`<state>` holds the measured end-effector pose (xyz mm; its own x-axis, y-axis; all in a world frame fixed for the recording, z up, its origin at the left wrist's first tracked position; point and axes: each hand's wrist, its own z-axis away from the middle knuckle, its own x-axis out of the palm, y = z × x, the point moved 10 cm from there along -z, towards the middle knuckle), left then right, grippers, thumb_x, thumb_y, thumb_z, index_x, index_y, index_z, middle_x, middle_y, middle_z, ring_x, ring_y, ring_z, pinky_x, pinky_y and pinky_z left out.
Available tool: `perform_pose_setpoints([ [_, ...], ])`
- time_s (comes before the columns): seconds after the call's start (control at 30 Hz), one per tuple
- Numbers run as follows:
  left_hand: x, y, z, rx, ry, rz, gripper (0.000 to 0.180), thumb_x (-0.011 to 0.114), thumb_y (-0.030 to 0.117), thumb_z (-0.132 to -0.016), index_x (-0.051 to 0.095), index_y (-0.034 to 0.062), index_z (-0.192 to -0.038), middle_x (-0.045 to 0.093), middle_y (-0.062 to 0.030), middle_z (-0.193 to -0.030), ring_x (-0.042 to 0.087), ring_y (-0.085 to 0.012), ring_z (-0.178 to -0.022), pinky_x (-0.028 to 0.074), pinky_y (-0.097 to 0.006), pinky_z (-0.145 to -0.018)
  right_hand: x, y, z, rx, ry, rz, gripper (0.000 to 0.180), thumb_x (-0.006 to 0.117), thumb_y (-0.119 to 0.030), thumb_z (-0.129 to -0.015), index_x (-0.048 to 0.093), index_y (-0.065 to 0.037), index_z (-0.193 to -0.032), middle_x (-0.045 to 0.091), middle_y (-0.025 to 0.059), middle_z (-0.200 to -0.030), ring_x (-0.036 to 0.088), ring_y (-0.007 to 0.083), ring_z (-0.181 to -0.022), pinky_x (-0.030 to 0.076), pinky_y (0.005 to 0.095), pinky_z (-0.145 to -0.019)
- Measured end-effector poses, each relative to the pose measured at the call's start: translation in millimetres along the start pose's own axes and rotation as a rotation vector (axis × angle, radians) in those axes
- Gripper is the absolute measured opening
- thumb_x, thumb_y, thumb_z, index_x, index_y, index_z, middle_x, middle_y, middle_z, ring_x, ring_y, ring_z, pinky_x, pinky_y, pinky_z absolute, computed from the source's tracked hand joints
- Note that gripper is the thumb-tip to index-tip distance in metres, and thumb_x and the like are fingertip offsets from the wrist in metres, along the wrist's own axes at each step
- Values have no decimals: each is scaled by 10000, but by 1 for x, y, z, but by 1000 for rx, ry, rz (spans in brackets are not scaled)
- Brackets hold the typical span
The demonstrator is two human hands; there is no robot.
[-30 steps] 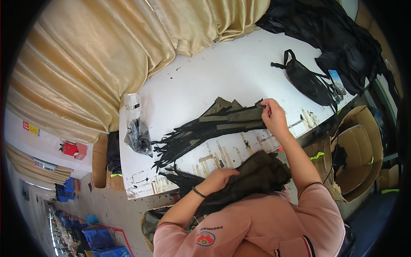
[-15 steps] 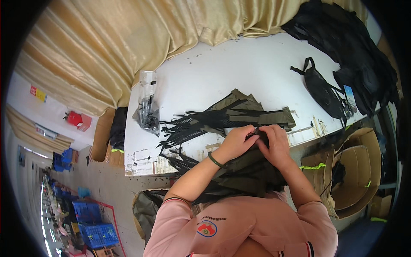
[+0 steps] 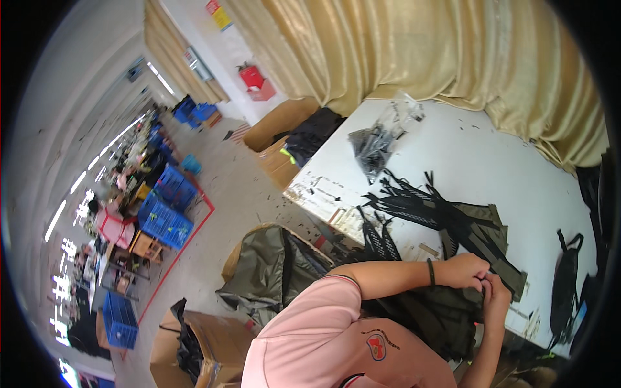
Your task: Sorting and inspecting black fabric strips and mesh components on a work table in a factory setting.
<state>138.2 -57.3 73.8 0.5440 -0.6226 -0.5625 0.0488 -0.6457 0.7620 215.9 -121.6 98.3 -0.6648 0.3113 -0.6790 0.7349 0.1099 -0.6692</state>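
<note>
My left hand (image 3: pixel 464 269), with a dark green bangle at its wrist, is closed at the table's front edge. Close against it, my right hand (image 3: pixel 495 296) is closed too, its fingers bent inward. Both appear to grip the edge of a dark olive fabric piece (image 3: pixel 443 317) that hangs toward my lap; the exact spot between the fingertips is hidden. Just beyond my hands, several olive and black strap pieces with mesh (image 3: pixel 462 223) lie heaped on the white table (image 3: pixel 446 139).
A clear plastic bag with black parts (image 3: pixel 378 142) lies at the far left of the table. At right are a black pouch with straps (image 3: pixel 565 284) and more black fabric. Cardboard boxes (image 3: pixel 217 343), one with olive fabric (image 3: pixel 268 265), stand at left on the floor, with blue crates (image 3: pixel 165 216) beyond.
The view has swung left, so the table now sits to the right and more floor shows. My hands remain close together at the fabric, at the table edge.
</note>
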Motion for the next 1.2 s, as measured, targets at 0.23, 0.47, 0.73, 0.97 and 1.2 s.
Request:
perform_pose_setpoints([
  [0.23,-6,41,19,239,40,-81,274,722,211,-720,491,65,-740,544,-104,-715,562,-348,-705,418,-443,-597,-1,1,-16,-44,123,18,148,584,1,-810,471,35,-720,408,131,-691,451,266,-630,363,328,-578],
  [0.47,-4,19,26,53,56,-131,273,715,245,-738,525,83,-850,552,-101,-861,551,-340,-813,415,-443,-711,41,81,19,517,176,-984,286,517,-135,-942,403,-102,-682,407,-54,-694,352,39,-651,294,229,-574],
  [0.73,-15,6,10,-68,127,458,132,686,66,-743,587,29,-822,548,-96,-816,565,-255,-729,443,-348,-639,40,58,16,395,-7,-1168,266,609,-252,-911,576,-35,-1061,619,26,-939,572,107,-846,445,238,-756],
  [0.97,-45,26,7,80,229,328,103,629,43,-776,657,45,-875,537,-86,-800,565,-244,-787,441,-328,-699,57,32,29,353,-179,-1385,523,772,-203,-741,547,1,-1167,617,45,-969,593,162,-828,478,318,-712],
  [1.2,-40,36,-4,84,121,331,131,629,71,-783,651,52,-911,588,-100,-883,584,-265,-817,461,-338,-725,45,57,40,292,-169,-1245,336,553,-88,-892,459,-24,-1209,542,48,-906,534,130,-785,469,290,-680],
])
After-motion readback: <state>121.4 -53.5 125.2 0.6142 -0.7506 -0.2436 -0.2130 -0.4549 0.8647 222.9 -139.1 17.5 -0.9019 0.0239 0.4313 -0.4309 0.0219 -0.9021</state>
